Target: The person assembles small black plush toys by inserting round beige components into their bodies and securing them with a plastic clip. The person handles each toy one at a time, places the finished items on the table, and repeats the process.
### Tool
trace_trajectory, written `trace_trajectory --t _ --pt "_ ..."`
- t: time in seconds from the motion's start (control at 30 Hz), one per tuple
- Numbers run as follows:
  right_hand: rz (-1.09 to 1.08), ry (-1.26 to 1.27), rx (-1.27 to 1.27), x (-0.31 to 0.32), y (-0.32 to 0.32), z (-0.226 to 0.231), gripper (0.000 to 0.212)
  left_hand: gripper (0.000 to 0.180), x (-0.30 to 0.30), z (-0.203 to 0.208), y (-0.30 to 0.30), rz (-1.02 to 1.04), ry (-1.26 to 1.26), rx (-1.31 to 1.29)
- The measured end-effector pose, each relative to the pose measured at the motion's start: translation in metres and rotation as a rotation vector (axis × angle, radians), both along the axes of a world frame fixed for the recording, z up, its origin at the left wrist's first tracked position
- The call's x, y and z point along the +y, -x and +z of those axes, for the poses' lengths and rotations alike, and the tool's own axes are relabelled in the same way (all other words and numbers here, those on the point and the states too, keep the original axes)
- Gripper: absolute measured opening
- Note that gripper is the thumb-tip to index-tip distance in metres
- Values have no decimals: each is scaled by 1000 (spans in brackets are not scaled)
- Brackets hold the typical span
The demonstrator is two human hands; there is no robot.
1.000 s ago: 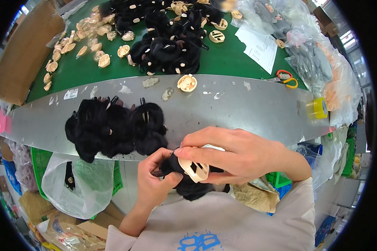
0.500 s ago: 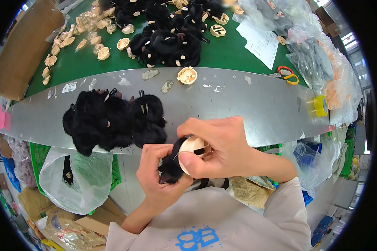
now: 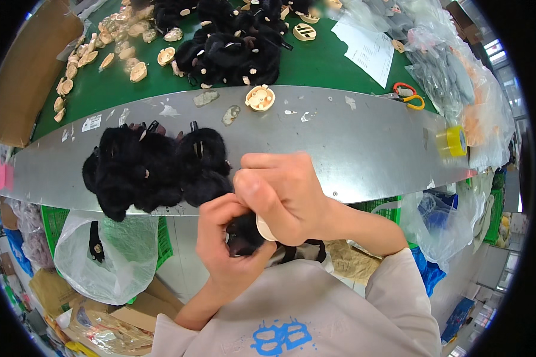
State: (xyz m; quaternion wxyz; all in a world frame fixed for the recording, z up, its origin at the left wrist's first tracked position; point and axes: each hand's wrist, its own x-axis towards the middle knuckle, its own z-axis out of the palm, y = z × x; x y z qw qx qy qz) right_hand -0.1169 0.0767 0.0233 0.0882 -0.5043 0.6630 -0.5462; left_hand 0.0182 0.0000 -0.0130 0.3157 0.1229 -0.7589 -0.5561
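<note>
In front of my body, my left hand [image 3: 223, 241] is wrapped round a small black plush toy [image 3: 244, 235]. A round cream plastic part [image 3: 265, 228] sits against the plush, and only a sliver of its edge shows. My right hand [image 3: 286, 193] is closed over this part, thumb bent on top and fingers curled; it hides most of the part and where the plush meets it. On the metal tabletop [image 3: 315, 140] to the left lie several more black plush pieces [image 3: 140, 172]. Another round cream plastic part [image 3: 259, 98] stands at the metal's far edge.
Beyond, a green surface [image 3: 315, 65] bears a black plush pile [image 3: 232, 50] and scattered cream parts [image 3: 138, 71]. At right are paper [image 3: 366, 53], scissors [image 3: 408, 98], yellow tape [image 3: 456, 141] and clear bags [image 3: 438, 71]. A bag-lined green crate [image 3: 56, 223] stands below left.
My right hand has shifted slightly left and up and turned over the cream part, now covering most of it. My left hand still holds the plush. The whole view has shifted slightly.
</note>
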Motion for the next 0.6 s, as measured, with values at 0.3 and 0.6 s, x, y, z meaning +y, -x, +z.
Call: trace_trajectory --t 0.3,0.6 --pt "-65 -53 -354 1 8 -10 50 58 -3 9 18 78 -216 0" --pt "-79 -122 -369 25 0 -18 42 16 -18 -3 16 -118 -800 1"
